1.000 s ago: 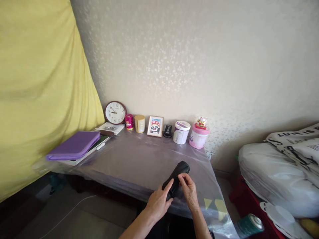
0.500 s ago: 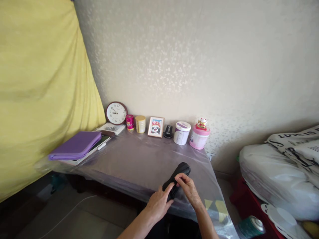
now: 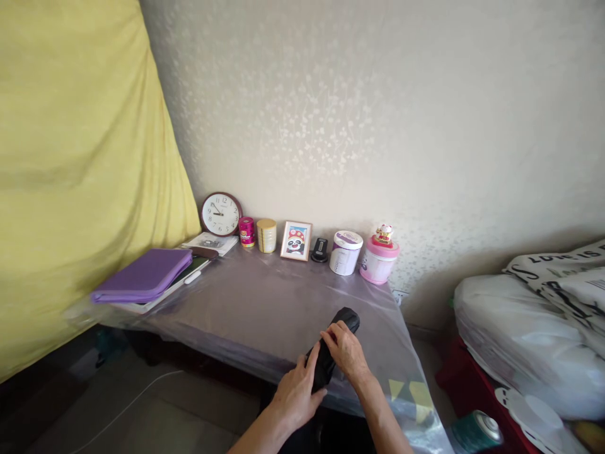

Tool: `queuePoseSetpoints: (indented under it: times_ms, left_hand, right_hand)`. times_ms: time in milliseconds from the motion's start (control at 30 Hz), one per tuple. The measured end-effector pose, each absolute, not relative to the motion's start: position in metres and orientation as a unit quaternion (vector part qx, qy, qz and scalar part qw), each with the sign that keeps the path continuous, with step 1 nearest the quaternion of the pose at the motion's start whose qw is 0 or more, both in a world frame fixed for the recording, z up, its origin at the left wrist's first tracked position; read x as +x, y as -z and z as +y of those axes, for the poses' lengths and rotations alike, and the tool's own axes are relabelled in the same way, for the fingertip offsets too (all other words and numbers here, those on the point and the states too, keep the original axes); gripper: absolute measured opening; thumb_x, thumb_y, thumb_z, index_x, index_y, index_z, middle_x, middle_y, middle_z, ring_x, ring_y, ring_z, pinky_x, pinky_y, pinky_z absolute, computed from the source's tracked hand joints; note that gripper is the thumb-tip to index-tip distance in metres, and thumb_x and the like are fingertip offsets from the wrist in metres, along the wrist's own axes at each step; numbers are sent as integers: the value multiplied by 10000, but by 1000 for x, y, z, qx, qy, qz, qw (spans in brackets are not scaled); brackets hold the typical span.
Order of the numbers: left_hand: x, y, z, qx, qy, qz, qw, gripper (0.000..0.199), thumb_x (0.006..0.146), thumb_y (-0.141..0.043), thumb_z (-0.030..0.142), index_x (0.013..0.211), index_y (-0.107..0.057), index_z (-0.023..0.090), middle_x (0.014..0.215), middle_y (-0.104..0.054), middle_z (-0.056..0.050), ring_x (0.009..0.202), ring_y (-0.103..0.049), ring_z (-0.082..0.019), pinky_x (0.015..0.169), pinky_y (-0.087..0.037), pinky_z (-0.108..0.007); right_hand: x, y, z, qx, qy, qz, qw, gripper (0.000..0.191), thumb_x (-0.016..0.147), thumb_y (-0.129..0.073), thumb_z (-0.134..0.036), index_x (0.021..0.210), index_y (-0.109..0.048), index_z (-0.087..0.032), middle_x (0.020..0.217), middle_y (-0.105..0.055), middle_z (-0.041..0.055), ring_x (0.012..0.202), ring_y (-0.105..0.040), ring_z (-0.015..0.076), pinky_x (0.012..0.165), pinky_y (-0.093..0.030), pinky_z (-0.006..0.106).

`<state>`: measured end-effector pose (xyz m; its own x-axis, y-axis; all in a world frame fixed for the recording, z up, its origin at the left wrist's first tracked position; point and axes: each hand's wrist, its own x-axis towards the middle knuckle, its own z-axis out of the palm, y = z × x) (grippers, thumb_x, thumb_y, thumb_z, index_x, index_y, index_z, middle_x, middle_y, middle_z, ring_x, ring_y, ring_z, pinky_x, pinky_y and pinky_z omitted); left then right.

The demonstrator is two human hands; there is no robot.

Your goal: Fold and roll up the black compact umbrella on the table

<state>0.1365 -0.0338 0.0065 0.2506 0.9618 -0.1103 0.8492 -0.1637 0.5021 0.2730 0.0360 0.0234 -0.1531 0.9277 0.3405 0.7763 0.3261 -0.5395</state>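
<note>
A folded black umbrella [image 3: 349, 317] lies slantwise at the near edge of the table, its far end pointing up and to the right. My left hand [image 3: 299, 392] is wrapped around its lower part, thumb on the near side and fingers along the left side. On the upper half, my right hand [image 3: 346, 350] pinches with bent fingers at the umbrella's surface. What sits between those fingertips is too small to make out. The umbrella's lowest end is partly hidden by my left hand.
Along the wall on the plastic-covered table [image 3: 250, 309] stand a clock [image 3: 221, 214], tins, a picture frame [image 3: 296, 241], a white tub [image 3: 346, 253] and a pink tub [image 3: 379, 263] topped by a cat figurine. A purple folder [image 3: 144, 275] lies left. Bags [image 3: 524, 334] and a can [image 3: 477, 432] are right.
My right hand has shifted slightly left and across the umbrella, its fingers now nearer the left side. My left hand has moved a little lower along it.
</note>
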Motion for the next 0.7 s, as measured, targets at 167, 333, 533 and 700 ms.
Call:
queuePoseSetpoints:
  times_ms: [167,333,533,700]
  left_hand:
    - [125,-5,-44,753,-109,600,246,808,749,-497,305,1364,28,304,1150,-468,-77,908,-566,-215,755,-406,-280]
    - [118,-8,-55,747,-110,601,262,808,760,-462,278,1356,82,320,1088,-475,-50,856,-572,-191,716,-401,-259]
    - [119,-11,-57,749,-107,603,253,812,764,-451,261,1354,104,309,1108,-464,-49,880,-555,-185,728,-392,-250]
    - [121,-9,-56,750,-101,607,242,824,764,-457,262,1349,120,315,1133,-453,-57,875,-556,-191,727,-397,-265]
  right_hand:
    - [289,-22,38,-551,-324,-645,419,297,766,-463,-456,748,-590,-188,630,-558,6,554,-533,127,528,-436,240]
    - [312,-16,43,-565,-396,-547,474,340,708,-534,-482,781,-614,-159,688,-609,33,527,-524,121,491,-434,240]
    - [298,-24,39,-505,-339,-678,413,252,753,-485,-298,933,-640,-215,893,-662,41,756,-591,162,728,-457,297]
    - [283,-30,39,-477,-252,-773,335,360,673,-441,-129,954,-642,-232,910,-651,29,843,-569,168,804,-421,314]
